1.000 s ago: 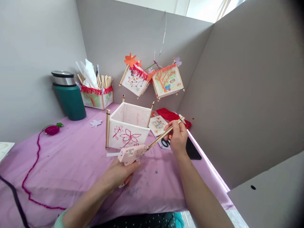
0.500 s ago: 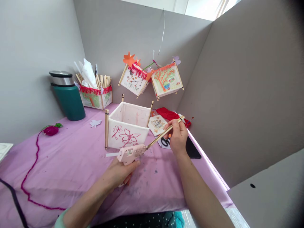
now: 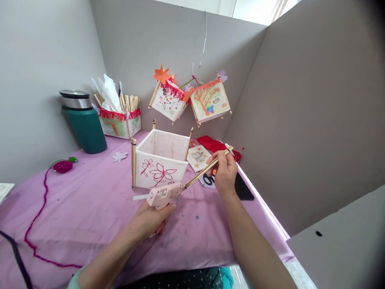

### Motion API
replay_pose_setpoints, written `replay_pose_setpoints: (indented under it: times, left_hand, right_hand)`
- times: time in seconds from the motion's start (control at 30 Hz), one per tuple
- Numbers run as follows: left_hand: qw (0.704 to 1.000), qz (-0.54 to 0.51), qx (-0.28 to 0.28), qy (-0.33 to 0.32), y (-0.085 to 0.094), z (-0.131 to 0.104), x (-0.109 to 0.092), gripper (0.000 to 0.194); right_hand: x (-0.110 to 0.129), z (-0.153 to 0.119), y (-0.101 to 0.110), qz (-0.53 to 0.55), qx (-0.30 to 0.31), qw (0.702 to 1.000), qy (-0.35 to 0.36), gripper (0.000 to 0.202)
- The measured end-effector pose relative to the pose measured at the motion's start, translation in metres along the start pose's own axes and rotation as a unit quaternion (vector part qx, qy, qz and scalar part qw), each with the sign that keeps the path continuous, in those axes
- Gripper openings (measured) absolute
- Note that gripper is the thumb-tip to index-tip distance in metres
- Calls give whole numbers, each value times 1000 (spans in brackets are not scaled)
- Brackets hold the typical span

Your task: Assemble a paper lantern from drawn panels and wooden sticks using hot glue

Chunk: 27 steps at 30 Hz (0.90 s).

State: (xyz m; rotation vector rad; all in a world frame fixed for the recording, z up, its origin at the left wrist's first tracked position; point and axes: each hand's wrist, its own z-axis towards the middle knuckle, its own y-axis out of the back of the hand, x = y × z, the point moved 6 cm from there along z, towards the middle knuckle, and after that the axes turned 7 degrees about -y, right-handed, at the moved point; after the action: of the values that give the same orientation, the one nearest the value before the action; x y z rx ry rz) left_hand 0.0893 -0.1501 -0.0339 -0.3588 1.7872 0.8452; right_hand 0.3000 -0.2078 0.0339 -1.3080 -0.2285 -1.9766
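Observation:
My left hand (image 3: 155,218) is wrapped round the grip of a pale pink glue gun (image 3: 165,195), with a white glue stick poking out of its rear. Between the fingers of my right hand (image 3: 225,168) is a pair of thin wooden sticks (image 3: 207,167), bound with black near the ends. The lower end of the sticks meets the gun's nozzle. Just behind the gun stands a white open box (image 3: 162,170) with pink flowers drawn on its front and wooden sticks at its corners.
A green tumbler (image 3: 87,130) and a decorated box of sticks (image 3: 116,122) stand back left. Pink yarn (image 3: 63,166) trails down the left. Two decorated boxes (image 3: 209,101) hang behind. A dark phone (image 3: 244,188), red cloth (image 3: 210,143) and scissors (image 3: 208,180) lie right.
The whole view has shifted very slightly. Both hands keep the same hold, and the sticks stay at the nozzle.

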Motion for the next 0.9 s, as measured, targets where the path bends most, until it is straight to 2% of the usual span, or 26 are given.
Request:
replay_pose_setpoints:
  times: [0.13, 0.53, 0.9]
  left_hand:
    - [1000, 9, -11, 14, 2, -1, 0, 29]
    - [1000, 5, 2, -15, 0, 2, -10, 35]
    - [999, 14, 4, -45, -1, 6, -16, 30]
  right_hand:
    - [1, 0, 0, 1, 0, 1000, -2, 25]
    - [-1, 0, -2, 7, 14, 1000, -6, 27]
    - [2, -3, -6, -5, 23, 1000, -9, 28]
